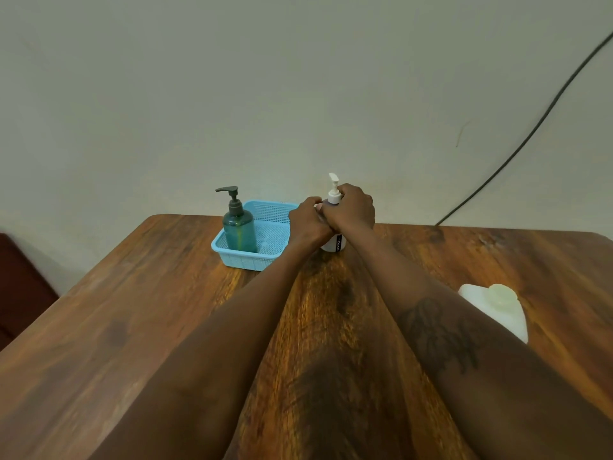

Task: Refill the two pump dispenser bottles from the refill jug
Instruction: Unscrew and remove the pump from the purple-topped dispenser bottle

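Both hands are gripping 1 white pump bottle point(333, 194), which is standing at the far centre of the tabletop point(132, 310). The left hand point(308, 224) is wrapping its body, and the right hand point(351, 210) is curling round the pump collar. Just left of it, 1 green pump bottle point(239, 227) is standing upright in a blue basket point(245, 258) — in its left part. The refill jug point(504, 307) is sitting nearer, to the right — partly hidden behind the right forearm.

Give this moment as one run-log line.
left hand: grips white pump bottle | right hand: grips its collar | green pump bottle: in blue basket
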Motion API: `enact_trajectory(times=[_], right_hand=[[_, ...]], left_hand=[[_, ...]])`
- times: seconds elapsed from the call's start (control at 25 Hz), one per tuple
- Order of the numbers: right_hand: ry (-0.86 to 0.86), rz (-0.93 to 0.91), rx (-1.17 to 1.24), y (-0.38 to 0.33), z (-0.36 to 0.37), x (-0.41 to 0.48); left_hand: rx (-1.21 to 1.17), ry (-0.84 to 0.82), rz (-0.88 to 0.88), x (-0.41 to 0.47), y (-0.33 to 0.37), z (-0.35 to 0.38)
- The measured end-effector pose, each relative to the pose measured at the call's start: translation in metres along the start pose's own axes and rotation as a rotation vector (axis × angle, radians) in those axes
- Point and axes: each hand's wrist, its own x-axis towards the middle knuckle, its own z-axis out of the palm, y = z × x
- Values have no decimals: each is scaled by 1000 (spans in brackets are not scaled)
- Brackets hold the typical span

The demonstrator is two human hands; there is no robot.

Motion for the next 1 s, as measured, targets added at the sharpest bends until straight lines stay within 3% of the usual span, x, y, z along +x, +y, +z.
enact_trajectory(times=[0.36, 0.64, 0.76, 0.92, 1.0], right_hand=[[80, -145, 52, -33, -54, -60], [13, -292, 118, -36, -112, -132], [-95, -352, 166, -27, -133, -149], [-430, -321, 323, -16, -161, -164], [-378, -330, 281, -13, -163, -171]], left_hand=[[-105, 118, 138, -59, 22, -41], [-117, 131, 187, -148, 52, -85], [-197, -8, 154, -173, 60, -100], [-199, -72, 159, -198, 66, -109], [-169, -45, 176, -208, 70, -109]])
